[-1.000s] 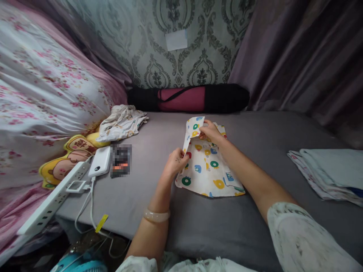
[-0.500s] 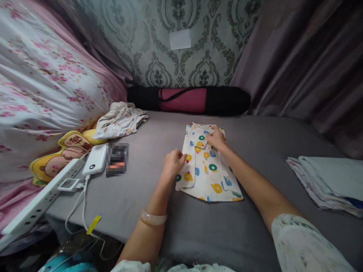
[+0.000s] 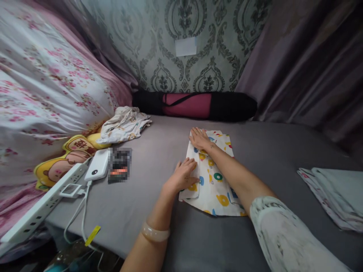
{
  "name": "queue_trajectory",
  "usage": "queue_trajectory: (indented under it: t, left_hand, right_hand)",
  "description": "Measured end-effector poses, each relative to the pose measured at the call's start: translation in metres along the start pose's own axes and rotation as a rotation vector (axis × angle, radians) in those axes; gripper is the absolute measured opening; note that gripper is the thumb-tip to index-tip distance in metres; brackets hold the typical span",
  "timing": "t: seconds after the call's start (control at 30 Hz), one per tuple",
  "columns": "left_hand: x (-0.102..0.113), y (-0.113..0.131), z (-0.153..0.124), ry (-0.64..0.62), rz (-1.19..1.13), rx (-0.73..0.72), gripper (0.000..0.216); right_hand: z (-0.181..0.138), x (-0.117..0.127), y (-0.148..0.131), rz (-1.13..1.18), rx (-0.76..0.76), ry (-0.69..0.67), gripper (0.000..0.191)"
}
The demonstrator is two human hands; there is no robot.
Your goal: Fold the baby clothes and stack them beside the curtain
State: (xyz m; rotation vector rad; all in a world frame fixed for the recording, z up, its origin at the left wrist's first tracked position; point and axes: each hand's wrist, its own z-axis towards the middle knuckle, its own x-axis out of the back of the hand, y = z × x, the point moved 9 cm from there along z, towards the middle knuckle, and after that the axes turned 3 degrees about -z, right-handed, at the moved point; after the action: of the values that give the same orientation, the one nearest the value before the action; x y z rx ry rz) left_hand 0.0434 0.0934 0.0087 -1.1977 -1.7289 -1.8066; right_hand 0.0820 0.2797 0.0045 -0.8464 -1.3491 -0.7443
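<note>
Cloth [image 3: 212, 189] with a bright print is laid out on the grey sheet [image 3: 141, 181], between four and five o'clock from the middle of the view. On the cloth as a dial, the nine o'clock edge is covered by the left hand [image 3: 184, 176] and eleven o'clock by the right hand [image 3: 200, 139]; both are spread, palm down, with nothing seen gripped. A folded strip [image 3: 188, 194], partly hidden by the left hand, could be dragged crooked if that hand were slid sideways, and creases could be set by uneven pressure. Because the cloth is crossed by the right forearm [image 3: 236, 172], its five o'clock corner could be caught by the sleeve [image 3: 280, 230]; whether they touch cannot be told.
</note>
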Motion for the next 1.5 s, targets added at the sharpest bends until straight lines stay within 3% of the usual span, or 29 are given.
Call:
queue_trajectory:
  t: [0.2, 0.4, 0.63, 0.77, 0.97, 1.17, 1.3, 1.5]
  left_hand:
    - [-0.006, -0.001, -0.003, -0.125, -0.009, 0.066, 0.080]
    - [-0.006, 0.000, -0.004, -0.122, -0.015, 0.044, 0.080]
    - [0.012, 0.003, -0.002, 0.092, -0.136, 0.008, 0.040]
    - [0.027, -0.006, -0.001, 0.227, -0.229, 0.104, 0.031]
    - [0.047, -0.029, -0.004, 0.439, -0.243, 0.269, 0.027]
    - [0.051, -0.037, -0.006, 0.501, -0.278, 0.312, 0.024]
    - [0.055, -0.045, -0.009, 0.567, -0.307, 0.342, 0.025]
    - [0.056, -0.055, -0.010, 0.618, -0.348, 0.341, 0.025]
  right_hand:
    - [0.011, -0.019, 0.016, 0.036, -0.085, -0.022, 0.063]
    - [0.014, -0.022, 0.019, 0.050, -0.074, -0.038, 0.064]
    - [0.011, -0.007, -0.001, 0.065, -0.030, 0.012, 0.064]
    - [0.008, -0.016, -0.016, 0.043, -0.012, -0.004, 0.065]
    - [0.006, -0.021, -0.016, 0.066, -0.008, -0.027, 0.063]
    - [-0.017, -0.006, 0.001, 0.064, -0.107, 0.069, 0.065]
    - [-0.030, -0.012, 0.014, 0.050, -0.212, 0.035, 0.066]
    - [-0.033, -0.009, 0.024, 0.115, -0.236, 0.013, 0.065]
